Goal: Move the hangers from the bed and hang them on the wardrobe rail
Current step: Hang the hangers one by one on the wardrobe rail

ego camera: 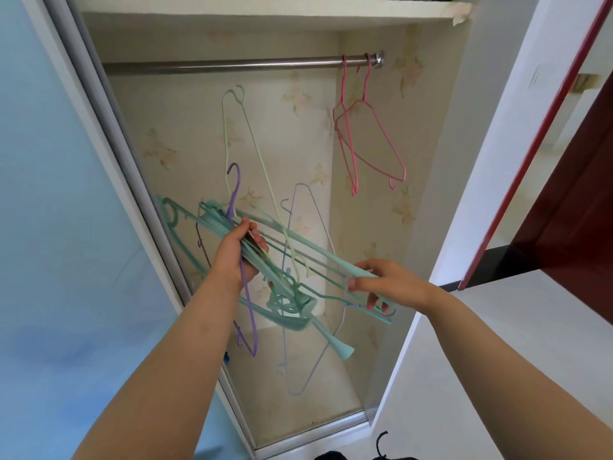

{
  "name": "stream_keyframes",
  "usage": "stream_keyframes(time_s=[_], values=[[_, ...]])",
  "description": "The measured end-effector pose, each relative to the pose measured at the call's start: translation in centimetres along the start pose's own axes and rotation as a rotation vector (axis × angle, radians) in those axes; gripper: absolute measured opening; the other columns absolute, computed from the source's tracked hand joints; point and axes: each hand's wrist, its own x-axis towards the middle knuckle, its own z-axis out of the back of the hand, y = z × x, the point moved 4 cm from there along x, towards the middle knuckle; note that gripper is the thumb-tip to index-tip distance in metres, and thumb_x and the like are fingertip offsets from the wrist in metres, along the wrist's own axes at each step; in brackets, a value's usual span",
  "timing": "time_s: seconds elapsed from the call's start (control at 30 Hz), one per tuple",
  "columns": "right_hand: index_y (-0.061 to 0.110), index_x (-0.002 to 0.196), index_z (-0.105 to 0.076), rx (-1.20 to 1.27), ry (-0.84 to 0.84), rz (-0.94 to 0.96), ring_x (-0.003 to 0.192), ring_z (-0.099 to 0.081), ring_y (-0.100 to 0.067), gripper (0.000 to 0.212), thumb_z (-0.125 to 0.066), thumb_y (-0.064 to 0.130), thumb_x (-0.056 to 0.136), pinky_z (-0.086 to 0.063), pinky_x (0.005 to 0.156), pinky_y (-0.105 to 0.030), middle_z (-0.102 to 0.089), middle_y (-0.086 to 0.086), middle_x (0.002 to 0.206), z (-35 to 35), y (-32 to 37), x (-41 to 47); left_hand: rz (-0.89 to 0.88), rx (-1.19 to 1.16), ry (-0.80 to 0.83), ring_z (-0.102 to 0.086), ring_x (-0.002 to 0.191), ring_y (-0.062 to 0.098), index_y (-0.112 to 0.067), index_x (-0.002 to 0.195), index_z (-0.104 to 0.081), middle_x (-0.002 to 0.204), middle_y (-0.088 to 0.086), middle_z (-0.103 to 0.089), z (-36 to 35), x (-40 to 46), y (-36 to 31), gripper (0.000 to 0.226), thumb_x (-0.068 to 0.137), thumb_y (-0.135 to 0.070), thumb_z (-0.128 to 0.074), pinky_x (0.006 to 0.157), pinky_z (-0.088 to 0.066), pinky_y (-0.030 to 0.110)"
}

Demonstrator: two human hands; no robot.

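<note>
Head view: you stand at the open wardrobe (431,161), arms raised in front of it; your left hand (237,252) is curled tight round a tangled bundle of hangers, gripping it near the middle; your right hand (384,283) pinches the far end of a teal hanger (318,257) in that bundle, thumb on top, fingers beneath.

The bundle sits below the rail (232,65), well apart from it; it mixes thick teal plastic hangers with thin wire ones; a purple hanger (247,293) runs through your left fist, hook up; a cream hanger (247,127) sticks up highest, hook short of the rail; a pale blue hanger (315,293) dangles behind the teal ones, reaching lowest; how many teal hangers are in the tangle is hard to tell, perhaps three or four.

Two pink hangers (371,134) hang on the rail at its right end, just beside the bracket, tilted and overlapping; a shelf (265,9) lies above the rail; floral paper lines the inside; a blue sliding door (49,194) stands to the left; a dark red door (570,194) to the right.
</note>
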Motion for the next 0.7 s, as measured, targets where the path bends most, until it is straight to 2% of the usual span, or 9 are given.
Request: stream_keyframes(time_s=[0.1,0.2,0.3,0.43,0.47,0.57,0.7], values=[[0.017,0.113,-0.058,0.157,0.120,-0.023,0.074,-0.066,-0.021,0.050,-0.074,0.040,0.072,-0.053,0.061,-0.033,-0.067,-0.015,0.112,0.3,0.1,-0.5,0.005,-0.037,-0.013,-0.050,0.041,0.007,-0.018,0.081,-0.063,0.058,-0.003,-0.059,0.2,-0.1,-0.5,0.020,0.097,-0.018,-0.050,0.045,-0.044,0.015],[0.012,0.113,-0.060,0.237,0.145,-0.006,0.077,-0.067,-0.017,0.040,-0.073,0.032,0.081,-0.053,0.060,-0.028,-0.067,-0.013,0.115,-0.1,0.2,-0.6,0.021,-0.053,-0.011,-0.049,0.040,0.007,-0.017,0.077,-0.062,0.057,-0.004,-0.057,-0.1,-0.4,-0.4,0.022,0.097,-0.019,-0.051,0.044,-0.044,0.015],[0.018,0.111,-0.061,0.209,-0.017,0.088,0.076,-0.066,-0.011,0.035,-0.073,0.033,0.082,-0.053,0.059,-0.024,-0.068,-0.003,0.104,-1.1,1.3,0.1,0.070,0.004,0.005,-0.047,0.040,0.006,-0.014,0.072,-0.057,0.052,-0.004,-0.053,-0.6,-0.8,0.9,0.026,0.095,-0.023,-0.054,0.043,-0.044,0.015],[0.030,0.117,-0.056,-0.002,-0.274,0.230,0.078,-0.055,0.002,0.046,-0.077,0.033,0.077,-0.042,0.064,-0.003,-0.054,0.022,0.100,-1.0,3.6,0.8,0.081,0.280,0.065,-0.040,0.036,0.005,-0.015,0.067,-0.052,0.049,-0.006,-0.046,-0.6,-1.4,3.0,0.033,0.093,-0.034,-0.057,0.039,-0.036,0.015],[0.030,0.119,-0.055,-0.017,-0.274,0.225,0.076,-0.056,0.001,0.048,-0.077,0.032,0.077,-0.044,0.064,-0.005,-0.051,0.023,0.101,-0.6,3.7,0.7,0.067,0.324,0.075,-0.040,0.036,0.005,-0.015,0.067,-0.052,0.049,-0.006,-0.045,-0.4,-1.5,3.1,0.033,0.093,-0.035,-0.058,0.038,-0.035,0.015],[0.032,0.119,-0.056,-0.031,-0.200,0.162,0.061,-0.059,-0.010,0.044,-0.074,0.035,0.078,-0.053,0.053,-0.024,-0.056,0.011,0.103,1.0,2.7,-0.2,0.025,0.388,0.082,-0.039,0.037,0.006,-0.015,0.067,-0.053,0.051,-0.005,-0.044,0.4,-1.6,2.3,0.032,0.092,-0.034,-0.060,0.039,-0.035,0.017],[0.040,0.109,-0.060,-0.029,-0.200,0.140,0.059,-0.060,-0.010,0.031,-0.070,0.042,0.079,-0.052,0.051,-0.025,-0.063,0.006,0.097,2.5,0.9,-1.5,-0.003,0.436,0.036,-0.039,0.037,0.007,-0.015,0.067,-0.054,0.052,-0.005,-0.044,1.0,-1.3,0.8,0.030,0.091,-0.030,-0.062,0.039,-0.035,0.016]])
